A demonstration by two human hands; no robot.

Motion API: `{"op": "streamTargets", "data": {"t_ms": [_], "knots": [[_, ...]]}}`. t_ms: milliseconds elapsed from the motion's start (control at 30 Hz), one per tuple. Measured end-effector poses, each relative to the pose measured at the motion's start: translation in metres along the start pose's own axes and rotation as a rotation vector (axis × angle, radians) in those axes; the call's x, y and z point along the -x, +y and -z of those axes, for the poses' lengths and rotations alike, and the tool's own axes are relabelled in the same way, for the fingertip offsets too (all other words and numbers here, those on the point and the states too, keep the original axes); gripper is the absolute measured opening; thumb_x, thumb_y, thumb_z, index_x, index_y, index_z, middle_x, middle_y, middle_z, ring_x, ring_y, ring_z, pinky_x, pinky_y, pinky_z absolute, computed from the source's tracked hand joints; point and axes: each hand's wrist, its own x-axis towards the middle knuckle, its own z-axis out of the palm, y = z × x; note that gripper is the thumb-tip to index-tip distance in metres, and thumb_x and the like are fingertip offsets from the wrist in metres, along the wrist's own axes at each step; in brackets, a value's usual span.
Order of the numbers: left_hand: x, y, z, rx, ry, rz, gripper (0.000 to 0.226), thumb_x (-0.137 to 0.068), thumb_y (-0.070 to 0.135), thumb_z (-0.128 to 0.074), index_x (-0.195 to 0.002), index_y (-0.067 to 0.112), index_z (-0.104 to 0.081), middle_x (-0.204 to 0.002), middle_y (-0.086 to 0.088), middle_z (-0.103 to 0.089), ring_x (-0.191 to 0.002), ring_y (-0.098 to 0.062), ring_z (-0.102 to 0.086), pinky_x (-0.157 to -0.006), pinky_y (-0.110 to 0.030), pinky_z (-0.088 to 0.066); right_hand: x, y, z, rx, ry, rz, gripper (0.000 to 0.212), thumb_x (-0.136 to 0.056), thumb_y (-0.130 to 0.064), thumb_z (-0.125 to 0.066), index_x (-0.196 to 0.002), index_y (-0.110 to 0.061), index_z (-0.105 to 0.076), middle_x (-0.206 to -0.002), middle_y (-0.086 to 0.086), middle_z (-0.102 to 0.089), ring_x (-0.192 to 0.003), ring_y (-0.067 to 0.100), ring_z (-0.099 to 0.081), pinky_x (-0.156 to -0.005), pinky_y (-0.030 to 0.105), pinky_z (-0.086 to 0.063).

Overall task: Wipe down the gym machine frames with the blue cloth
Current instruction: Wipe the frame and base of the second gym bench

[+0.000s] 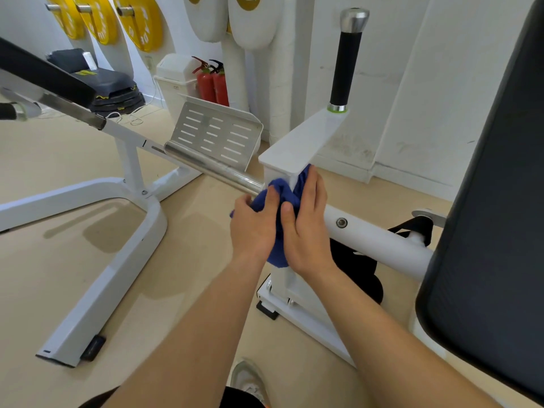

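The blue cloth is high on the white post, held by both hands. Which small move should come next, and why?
Probably slide the bunched blue cloth straight down the white square metal post. The left hand grips it and the right hand presses it just under the flat white top plate, while the post below is bare of cloth.

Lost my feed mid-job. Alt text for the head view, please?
Both hands hold a blue cloth against a white upright post of a gym machine: the left hand grips the cloth, the right hand presses it flat with straight fingers. A chrome bar runs off left, a black pad stands right.
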Motion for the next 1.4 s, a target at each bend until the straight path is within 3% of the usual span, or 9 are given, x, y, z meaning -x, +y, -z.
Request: {"op": "streamTargets", "data": {"t_ms": [100,267,433,567,667,833,900,1000,1400], "knots": [[0.004,0.001,-0.003,0.012,-0.180,0.097,0.052,-0.098,0.057,-0.040,-0.092,0.011,-0.065,-0.082,0.002,-0.069,-0.075,-0.014,-0.064,-0.062,-0.024,-0.046,-0.005,0.013,0.003,0.100,0.014,0.010,0.069,-0.104,-0.028,-0.043,-0.158,-0.024,0.000,-0.165,-0.005,-0.006,-0.142,0.011,-0.026,-0.097,0.023,-0.036],[0.004,0.018,0.003,0.036,-0.079,-0.215,0.027,-0.103,0.029,-0.046,-0.082,0.019,-0.058,-0.074,0.009,-0.061,-0.066,0.001,-0.056,-0.064,-0.023,-0.042,-0.015,0.013,0.011,0.051,-0.016,-0.022,0.060,-0.104,-0.035,-0.040,-0.157,-0.028,-0.014,-0.158,-0.003,-0.029,-0.134,0.011,-0.041,-0.103,0.031,-0.043],[0.005,0.033,0.002,0.075,0.018,-0.344,0.014,-0.099,0.017,-0.055,-0.111,0.022,-0.059,-0.091,0.020,-0.062,-0.079,0.017,-0.056,-0.068,-0.002,-0.039,-0.030,-0.003,0.008,-0.073,0.081,0.042,0.055,-0.103,-0.028,-0.044,-0.154,-0.024,-0.024,-0.147,-0.001,-0.041,-0.124,0.002,-0.045,-0.091,0.002,-0.036],[0.002,0.021,0.002,0.025,0.101,-0.181,0.046,-0.094,0.042,-0.061,-0.133,0.019,-0.052,-0.110,0.016,-0.057,-0.092,0.006,-0.054,-0.074,-0.003,-0.037,-0.026,0.004,0.003,-0.077,0.089,0.010,0.058,-0.102,-0.030,-0.045,-0.155,-0.027,-0.022,-0.150,-0.003,-0.039,-0.128,0.007,-0.045,-0.099,0.024,-0.043],[0.000,0.014,0.004,-0.040,0.054,-0.018,0.069,-0.086,0.069,-0.052,-0.133,0.020,-0.046,-0.117,0.011,-0.057,-0.117,-0.016,-0.055,-0.081,-0.028,-0.044,-0.027,0.004,0.006,-0.051,0.094,-0.002,0.057,-0.102,-0.033,-0.044,-0.154,-0.028,-0.023,-0.149,-0.005,-0.041,-0.126,0.007,-0.047,-0.098,0.029,-0.044],[-0.003,0.016,0.011,-0.293,0.015,0.251,0.120,-0.064,0.096,-0.038,-0.146,0.008,-0.031,-0.155,-0.016,-0.025,-0.143,-0.039,-0.020,-0.108,-0.057,-0.033,-0.025,0.002,0.007,-0.045,0.073,-0.003,0.058,-0.102,-0.035,-0.046,-0.155,-0.028,-0.022,-0.149,-0.008,-0.040,-0.127,0.005,-0.046,-0.098,0.025,-0.041],[-0.002,0.019,0.013,-0.266,-0.008,0.249,0.110,-0.066,0.095,-0.037,-0.131,0.007,-0.044,-0.138,-0.017,-0.046,-0.130,-0.035,-0.040,-0.100,-0.050,-0.042,-0.025,0.003,0.009,-0.044,0.079,0.005,0.058,-0.102,-0.035,-0.047,-0.154,-0.027,-0.024,-0.148,-0.006,-0.042,-0.128,0.007,-0.047,-0.101,0.029,-0.043],[0.006,0.022,0.005,-0.040,-0.123,0.113,0.054,-0.095,0.066,-0.037,-0.089,0.016,-0.055,-0.082,0.002,-0.060,-0.079,-0.017,-0.057,-0.068,-0.031,-0.043,-0.024,0.006,0.009,-0.011,0.081,0.017,0.056,-0.102,-0.033,-0.046,-0.154,-0.028,-0.025,-0.146,-0.005,-0.044,-0.129,0.008,-0.046,-0.104,0.029,-0.043],[0.001,0.029,-0.006,0.107,-0.068,-0.336,0.016,-0.104,0.015,-0.040,-0.108,0.019,-0.055,-0.092,0.015,-0.064,-0.079,0.007,-0.059,-0.071,-0.012,-0.044,-0.033,-0.007,0.012,-0.172,0.065,0.113,0.059,-0.101,-0.052,-0.032,-0.146,-0.014,-0.037,-0.134,0.003,-0.053,-0.126,0.021,-0.049,-0.104,0.045,-0.043]]}}
